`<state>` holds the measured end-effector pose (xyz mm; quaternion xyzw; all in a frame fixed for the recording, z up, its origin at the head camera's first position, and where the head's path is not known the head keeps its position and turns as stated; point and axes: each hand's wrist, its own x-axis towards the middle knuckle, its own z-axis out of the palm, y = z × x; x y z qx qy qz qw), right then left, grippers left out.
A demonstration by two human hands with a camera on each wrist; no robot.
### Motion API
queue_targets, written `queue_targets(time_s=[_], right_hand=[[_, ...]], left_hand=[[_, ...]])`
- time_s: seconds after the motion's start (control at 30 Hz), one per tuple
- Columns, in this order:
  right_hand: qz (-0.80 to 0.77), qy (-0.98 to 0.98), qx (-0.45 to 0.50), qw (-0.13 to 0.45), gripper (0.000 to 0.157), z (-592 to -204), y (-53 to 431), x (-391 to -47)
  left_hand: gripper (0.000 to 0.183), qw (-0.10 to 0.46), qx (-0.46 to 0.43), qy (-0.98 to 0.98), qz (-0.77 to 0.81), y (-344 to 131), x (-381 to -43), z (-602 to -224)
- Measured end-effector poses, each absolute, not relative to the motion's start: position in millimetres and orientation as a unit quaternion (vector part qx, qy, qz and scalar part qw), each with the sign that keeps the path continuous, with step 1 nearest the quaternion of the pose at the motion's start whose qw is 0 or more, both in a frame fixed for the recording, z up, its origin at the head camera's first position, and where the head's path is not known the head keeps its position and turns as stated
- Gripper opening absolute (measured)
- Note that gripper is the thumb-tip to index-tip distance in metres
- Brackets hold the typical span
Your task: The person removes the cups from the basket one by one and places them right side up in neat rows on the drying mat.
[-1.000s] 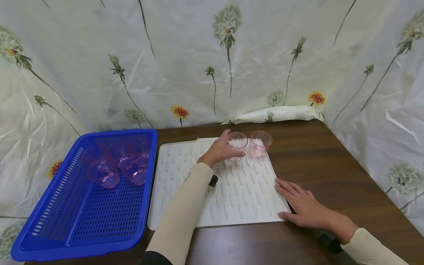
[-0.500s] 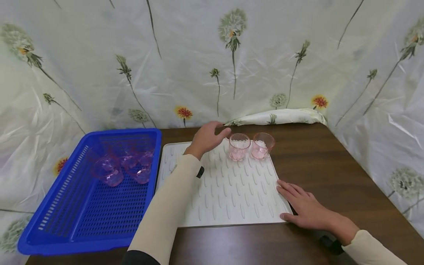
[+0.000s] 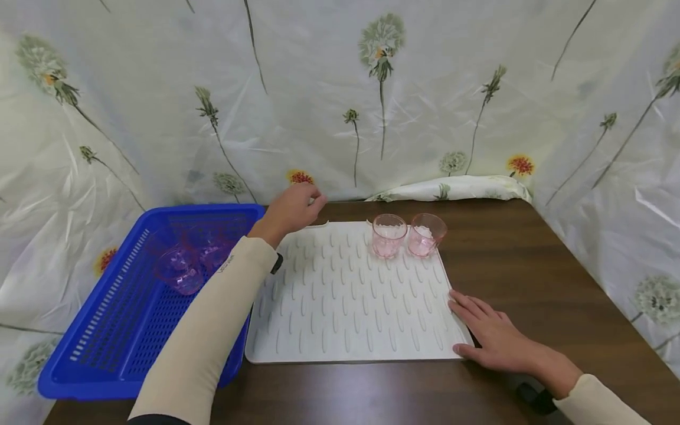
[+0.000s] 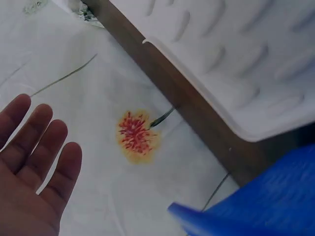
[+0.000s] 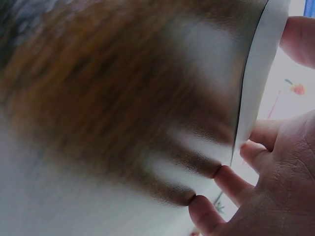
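My left hand (image 3: pixel 294 212), its fingers spread loosely in the left wrist view, holds nothing and hangs over the back-left corner of a white ribbed drying mat (image 3: pixel 345 301). Two clear pink glasses, one (image 3: pixel 389 239) beside the other (image 3: pixel 427 237), stand side by side at the mat's back-right corner. My right hand (image 3: pixel 494 339) rests with straight fingers on the mat's right edge. More pink glasses (image 3: pixel 183 274) lie in the blue plastic basket (image 3: pixel 90 389) to the left; my left forearm hides part of them.
Brown wooden table (image 3: pixel 531 265) surrounds the mat. A flower-printed white sheet (image 3: pixel 319 88) hangs behind and at both sides, with a rolled fold (image 3: pixel 457 188) along the table's back edge. The basket's right rim stands close to the mat's left edge.
My left hand has let go of the left-hand glass on the mat and moved left toward the basket. Both glasses on the mat stay put, and my right hand stays at the mat's edge.
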<state>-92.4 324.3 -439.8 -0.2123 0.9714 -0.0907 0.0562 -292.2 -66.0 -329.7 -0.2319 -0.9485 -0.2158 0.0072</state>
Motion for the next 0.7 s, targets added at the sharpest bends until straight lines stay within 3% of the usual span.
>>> queue_targets(time_s=[0.27, 0.5, 0.7], right_hand=[[-0.097, 0.971, -0.207, 0.068, 0.081, -440, 324, -95], [-0.090, 0.971, -0.218, 0.049, 0.079, -439, 323, -96], [-0.088, 0.970, -0.222, 0.038, 0.078, -441, 323, -94]], left_hand=[[0.029, -0.005, -0.310, -0.932, -0.190, -94, -269, -314], [0.030, -0.015, -0.286, -0.938, -0.193, -141, -256, -311], [0.030, 0.029, -0.271, -0.947, -0.172, -192, -243, -315]])
